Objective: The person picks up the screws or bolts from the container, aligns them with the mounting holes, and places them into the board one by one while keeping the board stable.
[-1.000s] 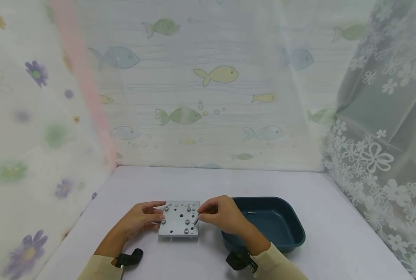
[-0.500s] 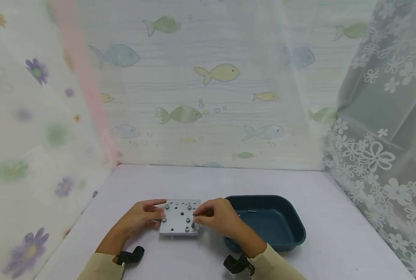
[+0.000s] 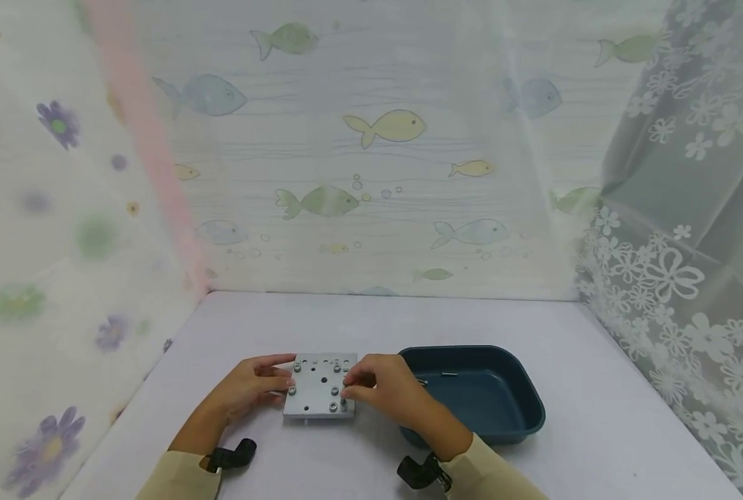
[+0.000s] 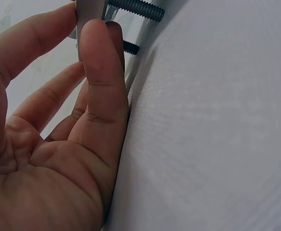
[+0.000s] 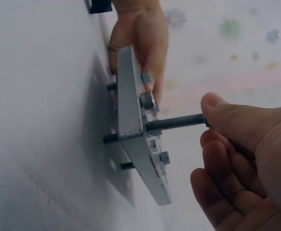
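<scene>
A silver metal plate (image 3: 312, 397) with holes and several socket-head bolts set in its face stands slightly raised off the white table. My left hand (image 3: 253, 385) grips its left edge. In the left wrist view, threaded bolt ends (image 4: 142, 9) stick out beneath the plate, close to my fingers (image 4: 101, 62). With thumb and fingertips, my right hand (image 3: 389, 390) pinches a long threaded bolt (image 5: 176, 123) by its head end, which the fingers hide. The bolt's tip meets the plate's face near the right front corner, its shaft standing nearly square to it.
Right of the plate stands a dark blue tray (image 3: 490, 413), partly behind my right forearm, with a few small metal pieces (image 3: 449, 375) inside. A black wrist camera (image 3: 237, 455) is strapped to each wrist. Patterned curtains (image 3: 384, 194) enclose the table's back and sides.
My right hand has moved a little left over the plate, and the bolt it pinches has gone from slanted to upright at the plate's right front. The left hand keeps its grip.
</scene>
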`<state>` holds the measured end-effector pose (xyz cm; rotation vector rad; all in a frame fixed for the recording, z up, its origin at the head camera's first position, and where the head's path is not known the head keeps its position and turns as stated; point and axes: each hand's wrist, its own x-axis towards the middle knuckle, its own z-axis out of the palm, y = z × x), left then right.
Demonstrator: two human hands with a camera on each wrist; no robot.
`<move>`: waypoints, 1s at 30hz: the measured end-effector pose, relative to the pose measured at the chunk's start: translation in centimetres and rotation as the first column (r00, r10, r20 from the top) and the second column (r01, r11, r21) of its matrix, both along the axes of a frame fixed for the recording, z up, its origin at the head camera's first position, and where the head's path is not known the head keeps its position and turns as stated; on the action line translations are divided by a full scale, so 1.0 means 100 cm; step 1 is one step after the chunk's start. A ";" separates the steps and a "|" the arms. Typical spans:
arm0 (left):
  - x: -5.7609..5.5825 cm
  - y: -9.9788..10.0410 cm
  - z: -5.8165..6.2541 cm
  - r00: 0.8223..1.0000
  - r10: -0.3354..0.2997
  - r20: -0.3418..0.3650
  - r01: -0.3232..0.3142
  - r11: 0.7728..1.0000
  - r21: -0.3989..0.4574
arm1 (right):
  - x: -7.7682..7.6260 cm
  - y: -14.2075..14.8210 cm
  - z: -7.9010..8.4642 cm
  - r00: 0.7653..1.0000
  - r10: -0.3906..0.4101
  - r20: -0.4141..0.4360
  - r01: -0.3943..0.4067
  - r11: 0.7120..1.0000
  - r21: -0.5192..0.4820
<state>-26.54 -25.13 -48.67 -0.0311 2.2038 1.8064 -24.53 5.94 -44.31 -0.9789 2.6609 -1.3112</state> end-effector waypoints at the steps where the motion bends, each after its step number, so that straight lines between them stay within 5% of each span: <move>1: 0.000 0.000 0.000 1.000 -0.001 0.001 0.001 1.000 0.002 | 0.000 0.000 0.000 1.000 0.005 -0.012 -0.005 1.000 0.007; 24: 0.002 0.001 0.006 1.000 0.027 0.006 -0.027 0.999 -0.028 | 0.003 0.000 0.010 0.985 0.058 -0.165 -0.039 0.992 0.117; 30: 0.001 0.002 0.003 1.000 0.020 0.010 -0.020 1.000 -0.019 | 0.004 -0.004 0.007 0.986 -0.008 -0.165 0.031 0.991 0.134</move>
